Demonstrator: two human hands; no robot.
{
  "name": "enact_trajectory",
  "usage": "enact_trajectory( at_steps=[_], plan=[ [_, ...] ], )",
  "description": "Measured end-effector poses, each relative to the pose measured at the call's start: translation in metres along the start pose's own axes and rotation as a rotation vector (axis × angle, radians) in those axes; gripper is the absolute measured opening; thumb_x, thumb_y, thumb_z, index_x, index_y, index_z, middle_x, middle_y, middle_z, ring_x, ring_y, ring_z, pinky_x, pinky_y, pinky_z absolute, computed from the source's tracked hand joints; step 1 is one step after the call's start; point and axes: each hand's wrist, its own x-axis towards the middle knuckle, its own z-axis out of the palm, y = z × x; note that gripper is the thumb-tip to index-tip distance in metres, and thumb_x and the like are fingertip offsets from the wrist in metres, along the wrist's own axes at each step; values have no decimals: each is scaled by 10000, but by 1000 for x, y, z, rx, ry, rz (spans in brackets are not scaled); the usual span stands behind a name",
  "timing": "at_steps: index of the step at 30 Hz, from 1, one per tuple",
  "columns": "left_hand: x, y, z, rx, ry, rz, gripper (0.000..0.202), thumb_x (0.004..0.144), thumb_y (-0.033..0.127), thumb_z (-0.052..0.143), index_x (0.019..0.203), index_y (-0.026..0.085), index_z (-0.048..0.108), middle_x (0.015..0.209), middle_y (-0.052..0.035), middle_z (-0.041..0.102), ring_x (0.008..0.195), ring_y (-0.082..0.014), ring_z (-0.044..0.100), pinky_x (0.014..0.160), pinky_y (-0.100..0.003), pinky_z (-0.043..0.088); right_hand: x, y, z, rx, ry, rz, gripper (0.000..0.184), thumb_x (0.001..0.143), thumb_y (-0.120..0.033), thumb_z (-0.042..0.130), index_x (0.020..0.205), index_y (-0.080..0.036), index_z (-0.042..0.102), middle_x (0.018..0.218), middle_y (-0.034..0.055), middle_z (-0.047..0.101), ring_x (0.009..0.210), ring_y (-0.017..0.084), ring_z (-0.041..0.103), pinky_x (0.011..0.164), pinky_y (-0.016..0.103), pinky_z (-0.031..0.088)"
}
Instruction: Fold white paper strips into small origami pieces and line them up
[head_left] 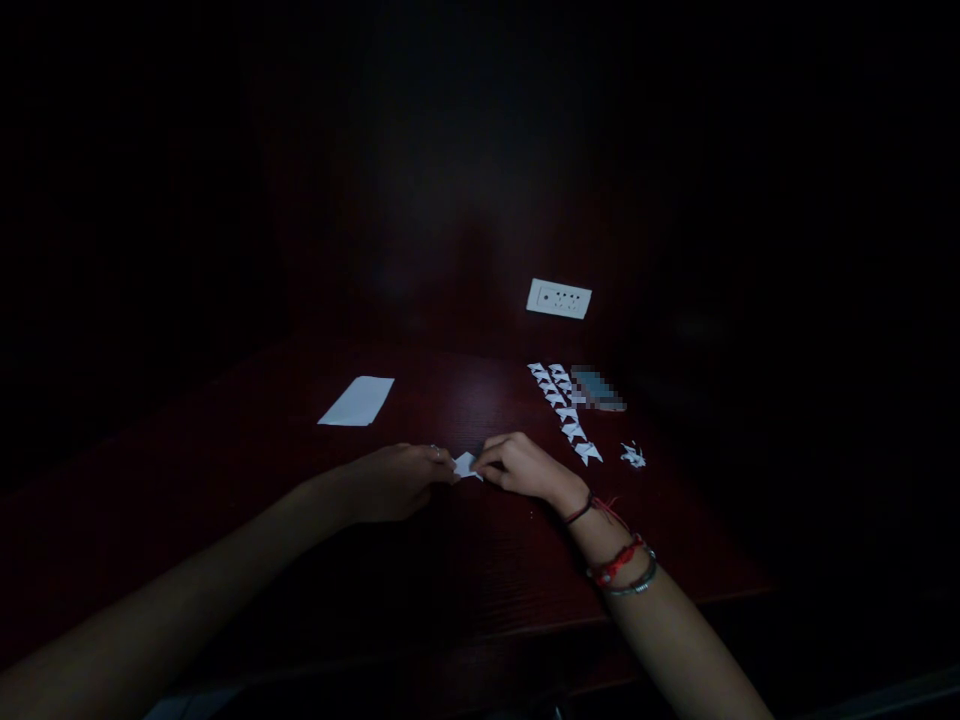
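Between my hands, a small folded piece of white paper (466,464) is held just over the dark red table. My left hand (401,478), with a ring on one finger, pinches its left side. From the right, my right hand (517,465) grips the paper's other edge between thumb and fingertips. Bracelets circle my right wrist. Beyond my right hand, several folded white paper pieces (571,430) lie in two slanting rows. To the left and farther back rests a flat stack of white paper (358,401).
A small heap of white paper scraps (633,455) lies right of the rows. A blurred flat, phone-like object (600,389) sits beside them. A white socket panel (559,299) is on the wall behind the dark red table (465,590). The surroundings are very dark.
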Motion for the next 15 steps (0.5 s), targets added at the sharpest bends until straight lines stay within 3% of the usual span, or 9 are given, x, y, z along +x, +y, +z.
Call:
enact_trajectory(
  at_steps=[6, 15],
  plan=[
    [2, -1, -2, -13, 1, 19, 402, 687, 51, 377, 1016, 244, 502, 1078, 2, 485, 975, -153, 448, 835, -275, 334, -2, -4, -3, -47, -3, -6, 319, 740, -112, 439, 1023, -226, 534, 896, 19, 583, 791, 108, 513, 705, 215, 358],
    [2, -3, -3, -19, -11, 30, 402, 699, 42, 355, 1009, 257, 495, 1041, 12, 497, 943, -143, 457, 818, -269, 337, -7, -11, -5, -220, -84, -20, 269, 727, -114, 419, 917, -196, 592, 839, 28, 582, 718, 113, 518, 585, 213, 358]
  ],
)
